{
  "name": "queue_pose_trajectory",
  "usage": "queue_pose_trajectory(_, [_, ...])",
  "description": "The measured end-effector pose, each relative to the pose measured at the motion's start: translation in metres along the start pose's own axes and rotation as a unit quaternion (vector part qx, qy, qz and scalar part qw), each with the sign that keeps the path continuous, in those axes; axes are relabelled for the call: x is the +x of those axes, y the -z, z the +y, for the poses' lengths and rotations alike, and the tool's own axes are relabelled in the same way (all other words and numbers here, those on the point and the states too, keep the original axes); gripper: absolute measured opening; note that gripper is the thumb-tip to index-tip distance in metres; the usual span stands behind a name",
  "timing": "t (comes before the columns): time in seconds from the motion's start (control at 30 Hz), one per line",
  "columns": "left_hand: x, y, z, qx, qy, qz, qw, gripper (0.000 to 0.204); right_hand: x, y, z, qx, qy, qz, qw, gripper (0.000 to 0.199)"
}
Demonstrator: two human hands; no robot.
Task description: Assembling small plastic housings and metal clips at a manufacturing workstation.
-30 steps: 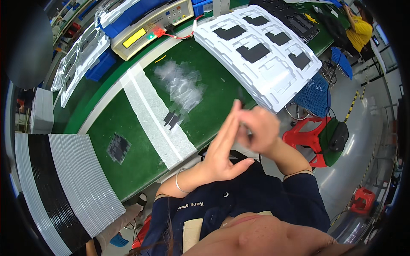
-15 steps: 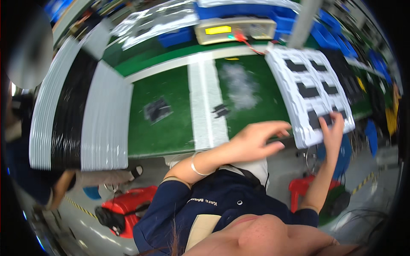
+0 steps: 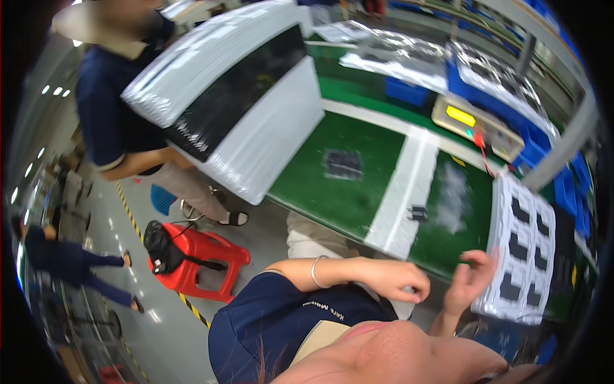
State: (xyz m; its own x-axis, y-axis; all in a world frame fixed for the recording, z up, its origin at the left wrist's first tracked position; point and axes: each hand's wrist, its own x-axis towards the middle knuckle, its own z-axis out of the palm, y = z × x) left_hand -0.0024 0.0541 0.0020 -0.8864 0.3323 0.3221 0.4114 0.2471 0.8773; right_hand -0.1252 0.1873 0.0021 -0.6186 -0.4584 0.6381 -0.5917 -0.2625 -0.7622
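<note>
Right hand (image 3: 470,281), fingers spread and empty, was raised beside the white tray stack (image 3: 526,256) (edge nearly touched). Left hand (image 3: 400,280) was loosely curled, apparently empty. Next, a grip on the tray's edge seemed called for.

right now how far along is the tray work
Done: several pockets of the white tray already hold dark parts. In hand: the right hand touches the tray's near edge; the left hand hovers loosely closed beside it. Left: a small dark part and a grey pouch lie on the green bench.

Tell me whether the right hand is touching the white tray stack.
Touching: in the head view the right hand has its fingertips against the near left edge of the white tray stack.
</note>
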Motion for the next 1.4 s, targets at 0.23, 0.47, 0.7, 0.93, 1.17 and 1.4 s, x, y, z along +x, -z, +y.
queue_pose_trajectory(0.23, [-0.189,-0.009,-0.011,-0.063,0.482,-0.179,0.855,0.026,0.005,-0.083,0.009,-0.055,0.085,-0.376,0.921,0.031])
queue_pose_trajectory(0.47, [-0.344,-0.177,-0.037,-0.325,0.638,0.006,0.698,0.035,0.006,-0.128,0.010,0.038,0.208,-0.424,0.881,0.023])
queue_pose_trajectory(0.7, [-0.334,-0.197,-0.030,-0.153,0.581,0.238,0.764,0.033,-0.075,-0.083,0.061,0.199,-0.006,-0.596,0.778,0.022])
queue_pose_trajectory(0.93, [-0.298,-0.219,-0.030,-0.002,0.471,0.429,0.770,0.031,-0.104,-0.076,0.104,0.090,-0.163,-0.678,0.711,0.024])
queue_pose_trajectory(1.17, [-0.242,-0.206,-0.018,0.115,0.343,0.514,0.778,0.030,-0.103,-0.141,0.055,0.175,0.042,-0.736,0.653,0.037])
queue_pose_trajectory(1.4, [-0.210,-0.161,0.006,0.298,0.382,0.449,0.751,0.031,-0.095,-0.132,0.052,0.175,0.055,-0.718,0.672,0.040])
